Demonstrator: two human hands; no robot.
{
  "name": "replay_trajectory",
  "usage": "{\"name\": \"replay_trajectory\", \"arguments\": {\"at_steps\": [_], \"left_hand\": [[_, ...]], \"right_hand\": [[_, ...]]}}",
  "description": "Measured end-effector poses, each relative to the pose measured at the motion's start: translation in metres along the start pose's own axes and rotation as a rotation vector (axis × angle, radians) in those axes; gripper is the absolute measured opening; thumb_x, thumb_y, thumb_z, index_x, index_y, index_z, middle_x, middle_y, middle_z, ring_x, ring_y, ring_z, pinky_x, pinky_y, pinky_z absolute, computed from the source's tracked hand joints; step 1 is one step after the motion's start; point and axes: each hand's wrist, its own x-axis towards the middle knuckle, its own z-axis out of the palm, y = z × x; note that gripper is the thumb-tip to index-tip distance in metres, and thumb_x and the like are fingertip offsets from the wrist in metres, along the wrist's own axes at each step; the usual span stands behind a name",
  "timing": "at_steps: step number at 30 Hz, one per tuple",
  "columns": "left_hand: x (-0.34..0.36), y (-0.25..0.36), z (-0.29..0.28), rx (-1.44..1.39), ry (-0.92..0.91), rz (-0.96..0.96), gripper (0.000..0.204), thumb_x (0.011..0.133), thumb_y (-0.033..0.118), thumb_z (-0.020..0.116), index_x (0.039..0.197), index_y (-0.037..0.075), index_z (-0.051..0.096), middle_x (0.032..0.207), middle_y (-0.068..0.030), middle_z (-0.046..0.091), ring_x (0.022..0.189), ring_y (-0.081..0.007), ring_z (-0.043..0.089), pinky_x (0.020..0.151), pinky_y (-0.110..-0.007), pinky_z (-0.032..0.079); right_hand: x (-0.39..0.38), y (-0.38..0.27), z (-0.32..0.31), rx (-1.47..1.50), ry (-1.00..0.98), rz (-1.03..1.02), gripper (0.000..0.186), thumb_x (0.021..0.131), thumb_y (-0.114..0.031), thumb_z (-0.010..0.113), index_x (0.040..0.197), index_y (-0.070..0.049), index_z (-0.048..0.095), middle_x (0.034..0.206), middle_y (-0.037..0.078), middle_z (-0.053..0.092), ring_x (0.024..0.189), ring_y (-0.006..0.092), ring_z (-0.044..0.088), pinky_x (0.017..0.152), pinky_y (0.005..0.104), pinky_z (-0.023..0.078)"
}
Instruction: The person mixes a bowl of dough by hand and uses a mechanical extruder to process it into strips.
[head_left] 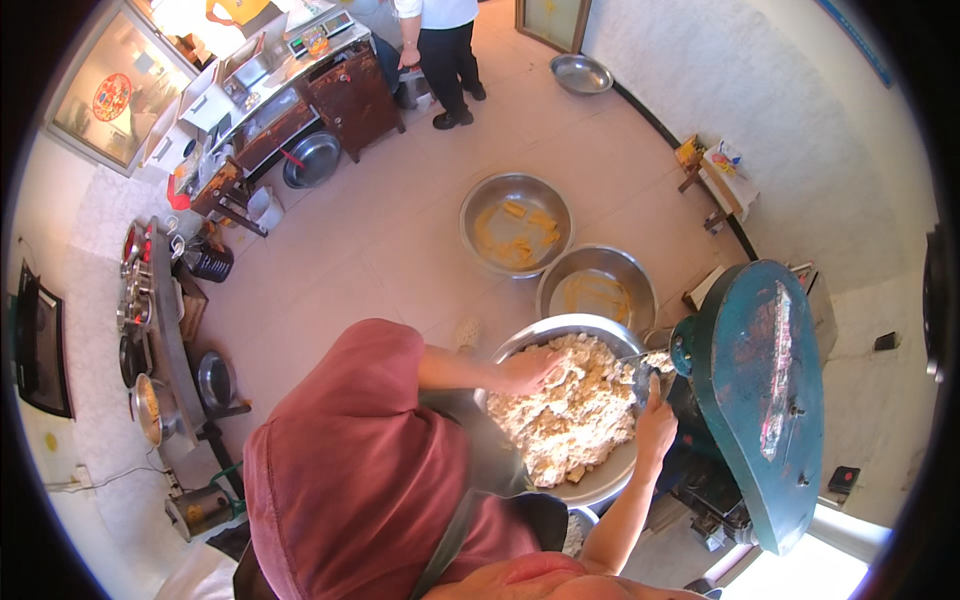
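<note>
A large metal basin (pixel 618 478) in front of me is heaped with pale, crumbly dough (pixel 565 410). My left hand (pixel 530 371) lies on the dough near the basin's far left side, its fingers stretched out and partly sunk in the crumbs. At the right rim, beside the green machine (pixel 765 400), my right hand (pixel 656 425) is raised with the index finger up and the other fingers curled; what they hold, if anything, is hidden. Just above that finger, a clump of dough (pixel 658 361) sits at the machine's outlet.
Two wide metal basins (pixel 517 182) with yellow pieces in them stand on the floor beyond. A low shelf (pixel 165 300) with pots runs along the left wall. Farther off are a wooden cabinet (pixel 355 100) and a standing person (pixel 447 50). A small bench (pixel 730 185) stands by the right wall.
</note>
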Motion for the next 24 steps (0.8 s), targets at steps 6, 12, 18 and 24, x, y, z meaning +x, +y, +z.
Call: {"name": "replay_trajectory", "arguments": {"at_steps": [6, 12, 18, 24], "left_hand": [[0.016, 0.004, 0.008, 0.120, -0.105, 0.177, 0.055, 0.076, 0.008, 0.073, 0.116, -0.006, 0.039, 0.113, -0.0277, 0.042, 0.092, -0.0400, 0.058, 0.078, -0.046, 0.050], [0.018, 0.011, 0.008, 0.173, -0.148, 0.062, 0.050, 0.078, 0.007, 0.072, 0.116, -0.004, 0.042, 0.109, -0.0228, 0.045, 0.094, -0.0372, 0.058, 0.078, -0.046, 0.049], [0.012, 0.003, 0.013, 0.231, -0.127, 0.099, 0.049, 0.078, 0.010, 0.072, 0.123, 0.002, 0.054, 0.117, -0.0167, 0.057, 0.105, -0.0342, 0.061, 0.087, -0.045, 0.052], [0.022, -0.014, 0.024, 0.398, -0.090, 0.342, 0.031, 0.080, 0.012, 0.066, 0.109, 0.003, 0.063, 0.109, -0.0132, 0.064, 0.093, -0.0304, 0.065, 0.076, -0.045, 0.055]], "right_hand": [[0.034, 0.019, 0.035, -0.033, 0.050, 0.149, 0.043, 0.101, -0.034, 0.045, 0.083, -0.001, 0.066, 0.073, 0.020, 0.069, 0.069, 0.0393, 0.069, 0.058, 0.0478, 0.057], [0.023, 0.002, 0.040, -0.006, 0.023, -0.020, 0.035, 0.101, -0.031, 0.045, 0.102, -0.006, 0.070, 0.077, 0.022, 0.068, 0.074, 0.0436, 0.067, 0.065, 0.0509, 0.054], [0.004, -0.015, 0.021, 0.021, 0.052, -0.082, 0.038, 0.102, -0.032, 0.042, 0.106, -0.006, 0.069, 0.083, 0.023, 0.069, 0.074, 0.0434, 0.067, 0.066, 0.0519, 0.055], [0.031, 0.006, 0.026, 0.003, 0.113, 0.052, 0.052, 0.101, -0.042, 0.043, 0.087, 0.002, 0.067, 0.079, 0.028, 0.068, 0.073, 0.0451, 0.068, 0.065, 0.0532, 0.055]]}}
